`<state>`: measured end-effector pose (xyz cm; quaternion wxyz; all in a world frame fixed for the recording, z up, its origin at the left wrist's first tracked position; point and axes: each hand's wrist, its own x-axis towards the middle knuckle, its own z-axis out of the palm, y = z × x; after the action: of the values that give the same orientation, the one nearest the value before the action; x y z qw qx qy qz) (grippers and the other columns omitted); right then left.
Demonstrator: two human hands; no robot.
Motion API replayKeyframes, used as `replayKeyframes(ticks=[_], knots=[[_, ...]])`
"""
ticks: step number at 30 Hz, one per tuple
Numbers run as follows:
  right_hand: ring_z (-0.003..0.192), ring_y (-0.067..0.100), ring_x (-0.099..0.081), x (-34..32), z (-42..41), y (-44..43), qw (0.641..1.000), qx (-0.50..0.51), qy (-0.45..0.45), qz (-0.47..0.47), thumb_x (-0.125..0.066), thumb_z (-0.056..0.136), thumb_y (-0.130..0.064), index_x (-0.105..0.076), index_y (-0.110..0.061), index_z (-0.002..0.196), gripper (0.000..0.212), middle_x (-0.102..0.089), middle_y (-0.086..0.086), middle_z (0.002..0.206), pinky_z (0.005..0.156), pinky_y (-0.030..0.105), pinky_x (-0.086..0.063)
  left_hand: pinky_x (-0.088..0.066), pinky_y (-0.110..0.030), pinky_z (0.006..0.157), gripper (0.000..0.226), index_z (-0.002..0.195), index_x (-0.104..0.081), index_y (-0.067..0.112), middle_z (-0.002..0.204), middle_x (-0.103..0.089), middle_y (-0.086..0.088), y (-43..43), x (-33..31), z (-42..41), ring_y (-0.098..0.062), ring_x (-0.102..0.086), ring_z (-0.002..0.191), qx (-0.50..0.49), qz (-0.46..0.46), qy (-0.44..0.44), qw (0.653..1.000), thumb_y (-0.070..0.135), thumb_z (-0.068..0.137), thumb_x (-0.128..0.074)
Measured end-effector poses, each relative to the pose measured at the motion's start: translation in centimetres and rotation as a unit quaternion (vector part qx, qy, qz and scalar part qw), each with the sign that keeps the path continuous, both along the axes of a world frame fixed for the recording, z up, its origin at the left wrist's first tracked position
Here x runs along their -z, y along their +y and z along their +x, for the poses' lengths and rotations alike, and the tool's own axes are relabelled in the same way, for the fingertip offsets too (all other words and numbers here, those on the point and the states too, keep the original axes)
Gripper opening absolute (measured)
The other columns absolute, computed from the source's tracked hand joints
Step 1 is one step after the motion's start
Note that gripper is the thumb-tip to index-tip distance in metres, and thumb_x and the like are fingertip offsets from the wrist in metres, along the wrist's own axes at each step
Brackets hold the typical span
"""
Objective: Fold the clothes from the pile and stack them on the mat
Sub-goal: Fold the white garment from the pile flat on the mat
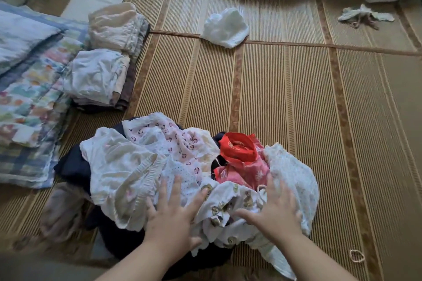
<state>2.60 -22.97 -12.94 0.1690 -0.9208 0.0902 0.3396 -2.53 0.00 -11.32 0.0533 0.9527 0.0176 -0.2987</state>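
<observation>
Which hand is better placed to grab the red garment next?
Right, probably. The right hand lies open on the pile, right beside the red garment; the left hand rests on dotted white cloth further to its left.

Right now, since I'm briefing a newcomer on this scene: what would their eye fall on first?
First, the heap of unfolded clothes in the near middle of the striped woven mat, with a bright red garment showing among the whites. The left hand and right hand rest spread on it. Two stacks of folded pale clothes sit at the far left.
</observation>
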Motion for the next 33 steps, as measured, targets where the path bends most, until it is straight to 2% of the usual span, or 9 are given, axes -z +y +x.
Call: replayKeyframes(ticks=[1, 4, 8, 13, 20, 22, 24, 25, 33], knots=[[0.145, 0.033, 0.016, 1.1, 0.2, -0.6, 1.0, 0.03, 0.004, -0.003, -0.042, 0.042, -0.099, 0.023, -0.039, 0.145, 0.136, 0.021, 0.001, 0.157, 0.113, 0.065, -0.009, -0.003, -0.074, 0.104, 0.116, 0.119, 0.04, 0.062, 0.148, 0.041, -0.013, 0.2, 0.7, -0.2, -0.046, 0.028, 0.138, 0.018, -0.005, -0.019, 1.0, 0.076, 0.066, -0.061], [0.145, 0.035, 0.012, 4.1, 0.6, -2.6, 0.992, 0.124, 0.025, -0.014, -0.052, 0.045, -0.093, 0.018, -0.036, 0.148, 0.136, 0.02, 0.007, 0.158, 0.114, 0.062, -0.011, -0.035, -0.077, 0.081, 0.138, 0.145, -0.003, 0.052, 0.153, -0.024, -0.026, 1.0, 2.8, -0.4, -0.052, -0.026, 0.134, 0.066, 0.012, -0.008, 0.998, 0.082, 0.028, -0.07], [0.147, 0.034, -0.001, 6.6, 0.8, -3.7, 0.971, 0.228, 0.053, 0.053, -0.071, 0.052, -0.076, 0.013, -0.037, 0.149, 0.134, 0.011, 0.014, 0.159, 0.114, 0.054, -0.014, -0.038, -0.076, 0.076, 0.144, 0.147, -0.02, 0.044, 0.144, -0.041, -0.027, 2.1, 5.6, -0.9, -0.05, -0.035, 0.127, 0.096, 0.029, -0.027, 0.995, 0.079, 0.017, -0.073], [0.145, 0.036, -0.012, 9.3, 1.2, -0.1, 0.975, 0.179, 0.057, 0.118, -0.06, 0.026, -0.09, 0.006, -0.041, 0.15, 0.149, -0.005, 0.017, 0.158, 0.115, 0.053, -0.021, -0.026, -0.076, 0.085, 0.149, 0.147, -0.019, 0.044, 0.147, -0.037, -0.026, 3.2, 7.3, -0.1, -0.05, -0.033, 0.128, 0.108, 0.025, -0.056, 0.992, 0.057, 0.015, -0.086], [0.14, 0.031, -0.028, 10.1, 3.4, 6.4, 0.986, 0.07, 0.02, 0.149, -0.059, 0.028, -0.094, -0.006, -0.041, 0.15, 0.142, -0.023, 0.011, 0.154, 0.111, 0.049, -0.031, -0.036, -0.076, 0.081, 0.152, 0.147, -0.007, 0.048, 0.148, -0.034, -0.023, 6.0, 7.2, 2.3, -0.048, -0.033, 0.129, 0.083, 0.012, -0.02, 0.996, 0.05, 0.018, -0.088], [0.14, 0.029, -0.028, 10.0, 4.3, 8.1, 0.987, 0.045, 0.014, 0.151, -0.059, 0.028, -0.095, -0.006, -0.042, 0.149, 0.142, -0.025, 0.011, 0.153, 0.111, 0.047, -0.032, -0.024, -0.078, 0.094, 0.14, 0.137, 0.019, 0.058, 0.157, -0.001, -0.019, 7.3, 6.7, 3.1, -0.045, -0.008, 0.142, 0.057, 0.019, -0.019, 0.998, 0.053, 0.044, -0.086], [0.141, 0.029, -0.026, 9.7, 5.1, 10.0, 0.987, 0.019, 0.011, 0.16, -0.063, 0.034, -0.092, -0.004, -0.043, 0.149, 0.138, -0.023, 0.01, 0.154, 0.113, 0.047, -0.03, -0.002, -0.072, 0.106, 0.12, 0.114, 0.044, 0.062, 0.146, 0.04, -0.011, 9.0, 6.8, 3.5, -0.041, 0.026, 0.14, 0.045, 0.03, -0.034, 0.998, 0.049, 0.078, -0.069], [0.142, 0.03, -0.024, 9.5, 5.5, 11.0, 0.986, 0.005, 0.012, 0.166, -0.065, 0.037, -0.089, -0.003, -0.042, 0.15, 0.137, -0.021, 0.009, 0.155, 0.114, 0.047, -0.028, 0.003, -0.07, 0.107, 0.114, 0.109, 0.047, 0.061, 0.142, 0.047, -0.009, 9.8, 6.5, 3.8, -0.041, 0.032, 0.138, 0.044, 0.042, -0.016, 0.998, 0.049, 0.083, -0.064], [0.146, 0.031, -0.009, 9.0, 6.8, 17.0, 0.979, -0.089, 0.026, 0.184, -0.071, 0.056, -0.076, -0.001, -0.034, 0.152, 0.126, -0.012, 0.017, 0.158, 0.118, 0.048, -0.016, -0.006, -0.067, 0.11, 0.105, 0.135, 0.023, 0.06, 0.155, 0.031, -0.011, 15.3, 5.5, 4.4, -0.041, 0.022, 0.142, 0.017, 0.105, -0.022, 0.994, 0.057, 0.078, -0.065]])
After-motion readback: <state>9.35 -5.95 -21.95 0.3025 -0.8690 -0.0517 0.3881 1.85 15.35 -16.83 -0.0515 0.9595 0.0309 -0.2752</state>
